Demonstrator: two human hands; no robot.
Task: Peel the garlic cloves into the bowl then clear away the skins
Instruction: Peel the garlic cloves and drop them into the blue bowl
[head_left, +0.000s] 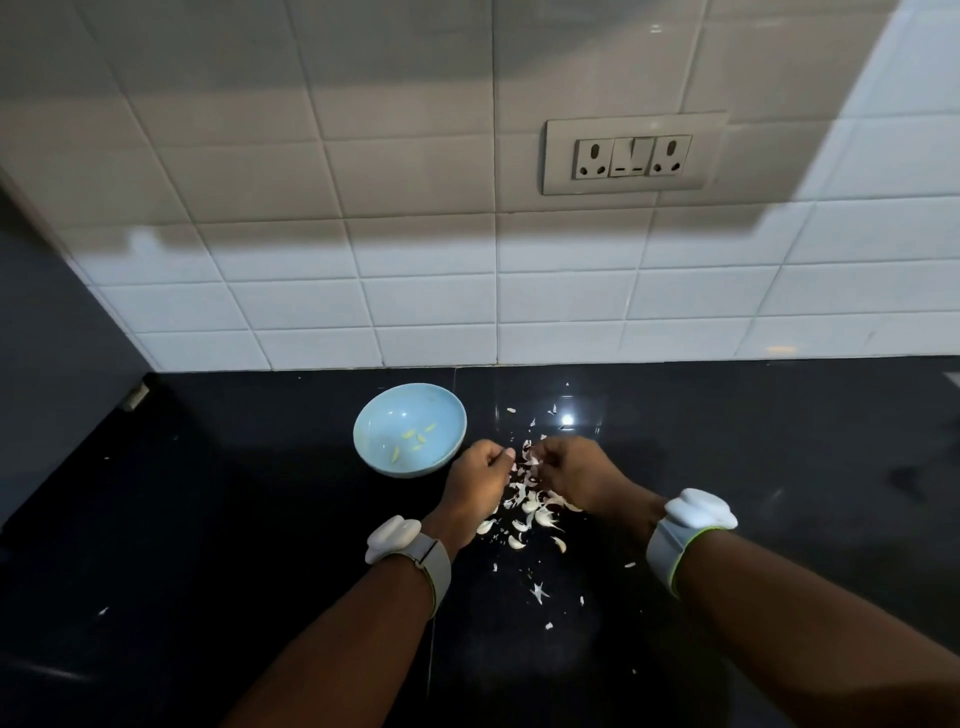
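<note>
Both forearms reach in over the black countertop.
Left hand and right hand, fingers curled, pinch a garlic clove above scattered skins, beside the blue bowl.

Single head-worn wide-angle view, looking forward and down over the black desk, close above it, facing the tiled wall.

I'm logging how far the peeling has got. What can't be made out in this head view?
- What the left hand and right hand pinch: curled fingers hide it.
- Cloves versus skins in the pile on the counter: too small, partly behind the hands.
- Exact count of pieces in the bowl: small and dim.
</note>
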